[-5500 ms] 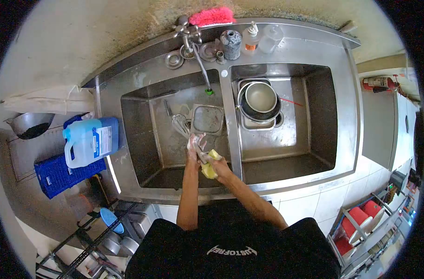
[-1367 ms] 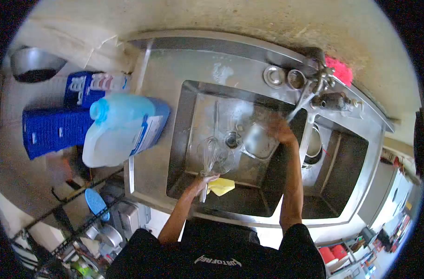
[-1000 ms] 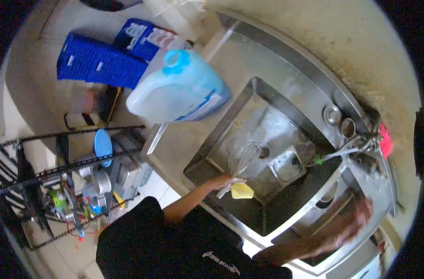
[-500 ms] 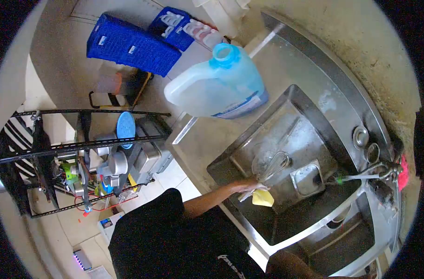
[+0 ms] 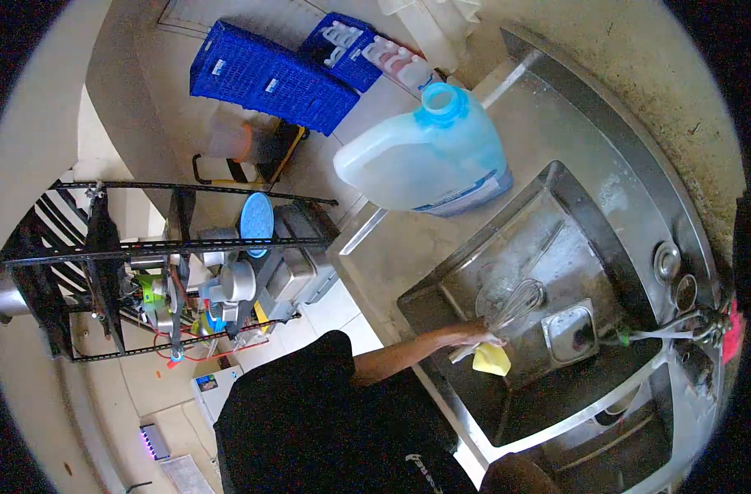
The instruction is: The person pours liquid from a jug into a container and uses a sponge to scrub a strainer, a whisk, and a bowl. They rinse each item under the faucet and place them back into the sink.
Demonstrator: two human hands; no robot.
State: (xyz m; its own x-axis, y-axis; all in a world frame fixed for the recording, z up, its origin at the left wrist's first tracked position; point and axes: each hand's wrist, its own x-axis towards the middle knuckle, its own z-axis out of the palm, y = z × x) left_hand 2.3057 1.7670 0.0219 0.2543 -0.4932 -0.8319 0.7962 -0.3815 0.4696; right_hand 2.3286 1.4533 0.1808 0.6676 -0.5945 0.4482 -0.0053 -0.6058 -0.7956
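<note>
Over the near side of the sink basin (image 5: 466, 284), my left hand (image 5: 478, 333) is closed around the handle of a wire whisk (image 5: 519, 303). The whisk's wire loops point toward the middle of the basin. A yellow sponge (image 5: 492, 359) sits against the same hand, below its fingers; how it is gripped is partly hidden. Beyond the whisk, a long thin utensil (image 5: 548, 245) and a round, clear-looking dish lie on the basin floor. Only part of my right arm shows at the bottom edge; my right hand is out of the picture.
A large jug (image 5: 429, 160) with bluish liquid stands on the steel counter. A metal pan (image 5: 571, 331) lies in the basin, near the tap (image 5: 704, 329). A second basin (image 5: 614, 449) adjoins it. Left are a black rack (image 5: 145, 247) with cookware and blue crates (image 5: 268, 78).
The whole view has shifted, so the scene sits farther right. My left hand still holds the whisk with the sponge against it. Skin at the bottom right edge is no longer visible.
</note>
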